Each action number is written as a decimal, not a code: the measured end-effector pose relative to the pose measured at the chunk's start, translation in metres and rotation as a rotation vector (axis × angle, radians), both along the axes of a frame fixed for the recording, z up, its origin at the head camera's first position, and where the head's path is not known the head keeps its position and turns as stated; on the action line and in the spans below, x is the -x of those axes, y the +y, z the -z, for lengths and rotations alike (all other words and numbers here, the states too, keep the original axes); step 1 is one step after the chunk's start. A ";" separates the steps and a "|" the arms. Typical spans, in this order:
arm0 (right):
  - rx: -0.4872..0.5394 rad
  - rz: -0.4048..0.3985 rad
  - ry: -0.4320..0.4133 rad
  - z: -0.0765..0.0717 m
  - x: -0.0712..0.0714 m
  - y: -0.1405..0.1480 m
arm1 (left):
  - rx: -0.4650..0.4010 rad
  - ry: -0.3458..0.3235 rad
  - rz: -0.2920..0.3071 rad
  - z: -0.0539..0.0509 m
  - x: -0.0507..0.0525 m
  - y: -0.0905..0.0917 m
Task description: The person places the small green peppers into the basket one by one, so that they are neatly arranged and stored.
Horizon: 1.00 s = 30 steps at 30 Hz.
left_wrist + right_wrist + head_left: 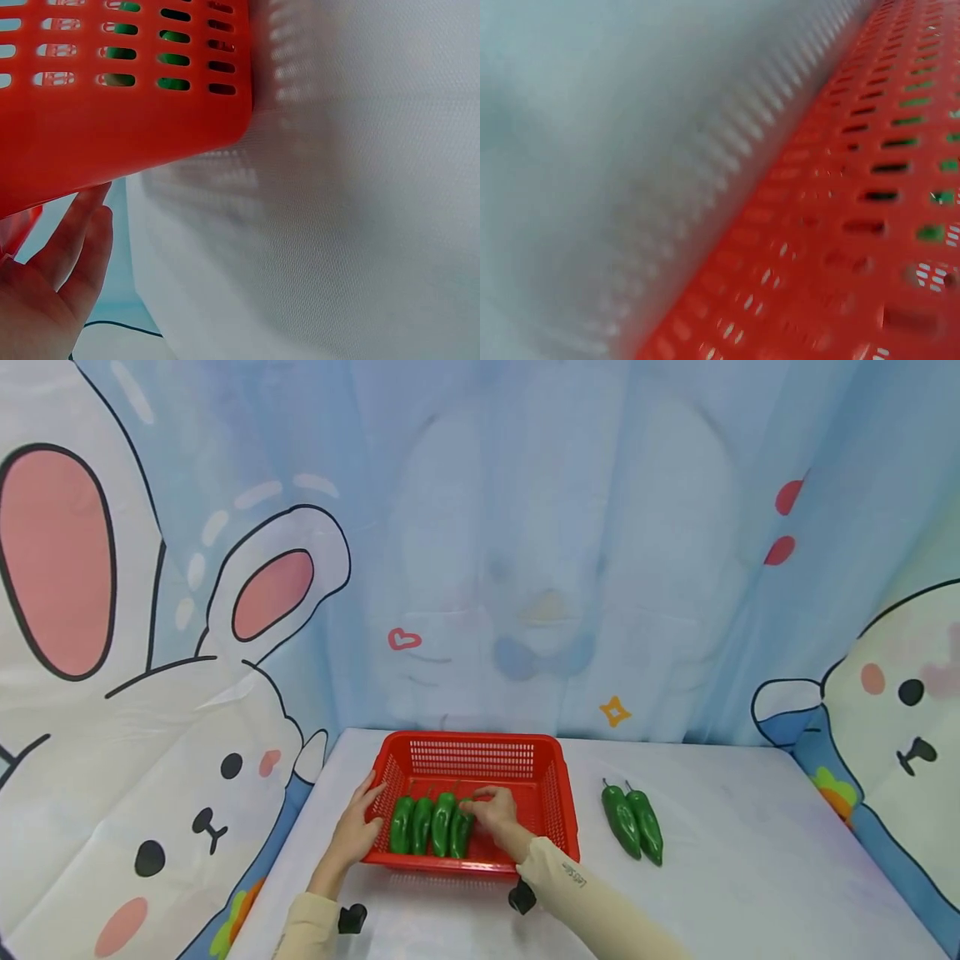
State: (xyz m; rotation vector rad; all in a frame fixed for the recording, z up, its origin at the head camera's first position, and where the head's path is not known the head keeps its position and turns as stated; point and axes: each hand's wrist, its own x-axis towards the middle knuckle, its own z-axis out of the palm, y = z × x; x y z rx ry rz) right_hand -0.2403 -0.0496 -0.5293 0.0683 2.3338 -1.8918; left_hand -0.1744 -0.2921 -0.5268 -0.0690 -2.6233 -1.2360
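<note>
Inside a red plastic basket [480, 865], several green chili peppers [422, 827] lie side by side in the left half, stems toward the back. My right hand [495, 814] reaches over the front rim and pinches the upper end of the rightmost green chili pepper [460, 835] in that row. At the basket's left wall, my left hand [358, 827] holds the rim, thumb on the inner side and fingers along the outside. The left wrist view shows that hand's fingers [94, 247] against the rim's underside. The right hand itself is out of frame in the right wrist view.
Two more green chili peppers [633, 822] lie together on the white tabletop [750, 843], to the right of the basket. A blue curtain [637, 568] with cartoon animals hangs behind the table. A dark cable [124, 325] runs below the table edge.
</note>
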 end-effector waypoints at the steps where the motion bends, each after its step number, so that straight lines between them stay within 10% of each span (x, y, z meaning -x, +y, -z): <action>1: 0.003 -0.005 0.004 -0.002 -0.001 0.002 | -0.002 0.000 -0.001 -0.001 0.000 0.000; 30: 0.101 -0.094 0.009 -0.048 0.000 0.077 | 0.010 -0.039 0.007 -0.008 -0.007 0.004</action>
